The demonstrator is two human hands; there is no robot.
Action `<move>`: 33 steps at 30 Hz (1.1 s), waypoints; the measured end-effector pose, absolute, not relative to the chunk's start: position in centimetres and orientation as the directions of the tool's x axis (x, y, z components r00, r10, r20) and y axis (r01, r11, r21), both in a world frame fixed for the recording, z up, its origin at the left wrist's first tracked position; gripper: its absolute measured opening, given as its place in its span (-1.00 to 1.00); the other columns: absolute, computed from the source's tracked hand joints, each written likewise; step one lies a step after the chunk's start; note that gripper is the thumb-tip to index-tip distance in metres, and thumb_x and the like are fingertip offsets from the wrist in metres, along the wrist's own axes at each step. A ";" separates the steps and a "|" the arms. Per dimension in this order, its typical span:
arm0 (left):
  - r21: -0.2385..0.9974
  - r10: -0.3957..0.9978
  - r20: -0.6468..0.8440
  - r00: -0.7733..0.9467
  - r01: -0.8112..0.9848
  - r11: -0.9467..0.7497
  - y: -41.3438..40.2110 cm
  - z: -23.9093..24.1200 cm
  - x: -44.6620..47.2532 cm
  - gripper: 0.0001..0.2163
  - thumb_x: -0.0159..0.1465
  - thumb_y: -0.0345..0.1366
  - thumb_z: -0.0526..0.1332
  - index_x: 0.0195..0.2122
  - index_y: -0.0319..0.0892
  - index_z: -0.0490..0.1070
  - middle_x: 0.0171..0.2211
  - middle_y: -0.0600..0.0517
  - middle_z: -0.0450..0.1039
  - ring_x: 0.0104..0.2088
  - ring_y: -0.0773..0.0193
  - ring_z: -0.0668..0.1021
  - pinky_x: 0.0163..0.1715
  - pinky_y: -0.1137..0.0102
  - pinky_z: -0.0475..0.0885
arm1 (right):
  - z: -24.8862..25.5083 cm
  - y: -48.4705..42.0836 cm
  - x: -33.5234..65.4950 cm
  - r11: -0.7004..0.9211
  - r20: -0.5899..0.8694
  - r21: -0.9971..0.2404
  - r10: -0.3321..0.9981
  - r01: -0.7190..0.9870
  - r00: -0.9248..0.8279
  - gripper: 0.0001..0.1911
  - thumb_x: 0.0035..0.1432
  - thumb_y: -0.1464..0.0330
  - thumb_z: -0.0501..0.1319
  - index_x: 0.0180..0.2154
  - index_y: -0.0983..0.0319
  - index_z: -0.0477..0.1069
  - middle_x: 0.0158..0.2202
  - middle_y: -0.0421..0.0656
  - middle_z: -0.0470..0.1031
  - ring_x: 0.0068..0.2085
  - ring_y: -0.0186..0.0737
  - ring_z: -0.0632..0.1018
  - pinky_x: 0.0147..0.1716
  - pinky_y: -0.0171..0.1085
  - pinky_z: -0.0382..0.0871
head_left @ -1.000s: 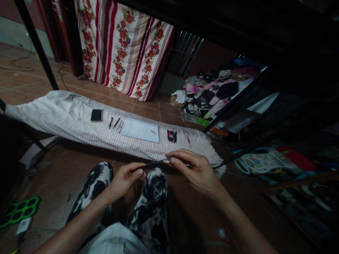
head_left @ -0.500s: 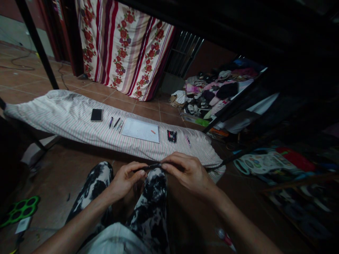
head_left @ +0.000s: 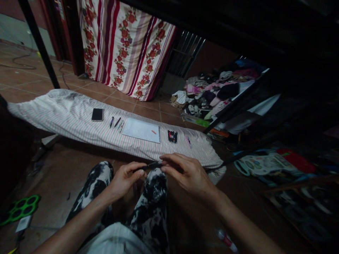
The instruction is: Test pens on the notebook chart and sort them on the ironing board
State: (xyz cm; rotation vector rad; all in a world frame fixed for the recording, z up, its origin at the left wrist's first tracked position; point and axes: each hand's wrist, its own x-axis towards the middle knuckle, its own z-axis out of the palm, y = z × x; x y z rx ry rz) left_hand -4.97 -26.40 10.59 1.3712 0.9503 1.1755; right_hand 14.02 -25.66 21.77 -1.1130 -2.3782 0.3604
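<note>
Between both hands, above my right knee, is a slim dark, pen-like object (head_left: 152, 165); its exact kind is too dim to tell. My left hand (head_left: 128, 178) pinches its left end between thumb and fingers. The right end sits in the fingertips of my right hand (head_left: 184, 169), closed with thumb below. Beyond the hands, a spiral notebook (head_left: 139, 129) lies open on the striped sheet (head_left: 79, 130), with a small orange piece (head_left: 153, 132) on its page. To its right are a cluster of dark pens (head_left: 172, 136) and a pink pen (head_left: 188, 141).
Left of the notebook lie several pens (head_left: 116, 122) and a dark tablet or phone (head_left: 97, 114). Black metal posts (head_left: 39, 46) frame the bed. A green holed object (head_left: 22, 210) and a pink-and-white bottle-like item (head_left: 225, 240) are on the floor. Clothes (head_left: 212, 90) are heaped behind.
The fingers of my right hand have shifted slightly on the dark object, lifting and spreading a little. My left hand keeps its pinch, nearly still.
</note>
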 end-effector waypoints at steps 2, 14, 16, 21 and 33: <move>0.989 0.969 0.142 0.204 -0.063 -0.132 -26.4 10.5 -5.0 -0.78 0.13 -0.22 0.20 -0.25 -0.22 0.50 -0.41 0.00 0.49 -0.32 0.24 0.50 -0.23 0.38 0.37 | 22.0 -25.6 14.0 0.653 0.319 -0.405 0.757 0.640 -0.570 -0.84 0.12 0.40 0.15 -0.23 0.22 0.44 -0.33 -0.14 0.53 -0.30 -0.28 0.54 -0.32 -0.34 0.40; 0.981 0.960 0.195 0.202 -0.017 -0.195 -26.6 10.9 -4.9 -0.82 0.14 -0.25 0.19 -0.33 -0.20 0.53 -0.38 -0.03 0.49 -0.29 0.22 0.49 -0.22 0.37 0.34 | 22.7 -25.3 13.9 0.743 0.260 -0.270 0.668 0.612 -0.697 -0.83 0.17 0.39 0.08 -0.33 0.25 0.45 -0.41 -0.13 0.49 -0.38 -0.31 0.49 -0.40 -0.37 0.33; 0.972 0.953 0.236 0.189 -0.029 -0.234 -26.7 11.0 -4.9 -0.83 0.15 -0.27 0.19 -0.34 -0.20 0.54 -0.37 -0.04 0.49 -0.28 0.21 0.49 -0.22 0.37 0.34 | 22.7 -25.3 13.8 0.739 0.254 -0.256 0.674 0.623 -0.694 -0.82 0.18 0.38 0.08 -0.34 0.25 0.45 -0.43 -0.13 0.49 -0.39 -0.31 0.49 -0.40 -0.37 0.31; 0.958 0.943 0.288 0.165 -0.046 -0.284 -27.1 10.6 -4.9 -0.83 0.15 -0.28 0.19 -0.32 -0.19 0.54 -0.34 -0.05 0.51 -0.24 0.19 0.49 -0.19 0.34 0.34 | 22.9 -25.3 13.3 0.696 0.188 -0.277 0.716 0.663 -0.673 -0.84 0.15 0.37 0.11 -0.39 0.23 0.45 -0.46 -0.17 0.48 -0.42 -0.34 0.48 -0.45 -0.39 0.28; 0.961 0.966 0.081 0.246 -0.277 -0.010 -25.9 13.6 -4.7 -0.79 0.12 -0.21 0.22 -0.36 -0.23 0.55 -0.27 -0.04 0.56 -0.14 0.13 0.50 -0.01 0.27 0.26 | 24.2 -23.1 10.8 0.626 0.407 -0.438 0.778 0.645 -0.478 -0.91 0.09 0.39 0.18 -0.36 0.22 0.46 -0.40 -0.20 0.52 -0.36 -0.31 0.52 -0.35 -0.36 0.34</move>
